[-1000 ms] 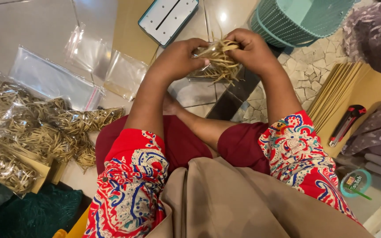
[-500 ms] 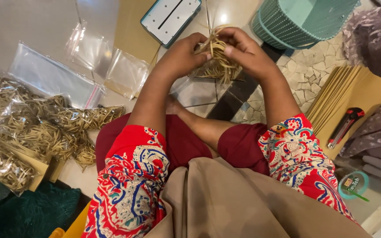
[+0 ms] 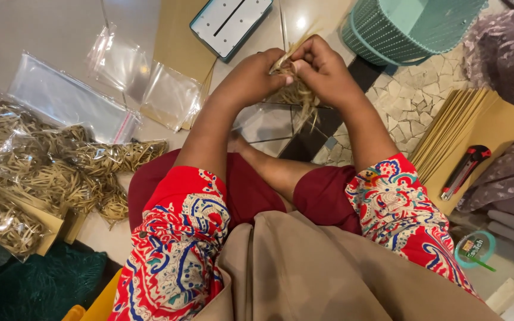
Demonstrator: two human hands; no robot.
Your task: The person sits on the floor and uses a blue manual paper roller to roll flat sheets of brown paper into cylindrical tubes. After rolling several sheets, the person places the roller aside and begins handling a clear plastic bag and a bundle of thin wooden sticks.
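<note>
Tan rubber bands (image 3: 297,92) between closed hands (image 3: 292,74)

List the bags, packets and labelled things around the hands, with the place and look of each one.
Empty clear bags: flat on the floor, upper left; one has a red strip.
Filled clear bags: far left, heaped, full of tan bands.
Brown envelopes: right, fanned stack.
Tape roll: lower right, round, teal, with a small label.
Box: top centre, rectangular, teal edge, white face.

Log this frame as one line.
left hand: holds rubber band bundle | right hand: pinches same bundle | bagged rubber bands: on floor, person's left
</note>
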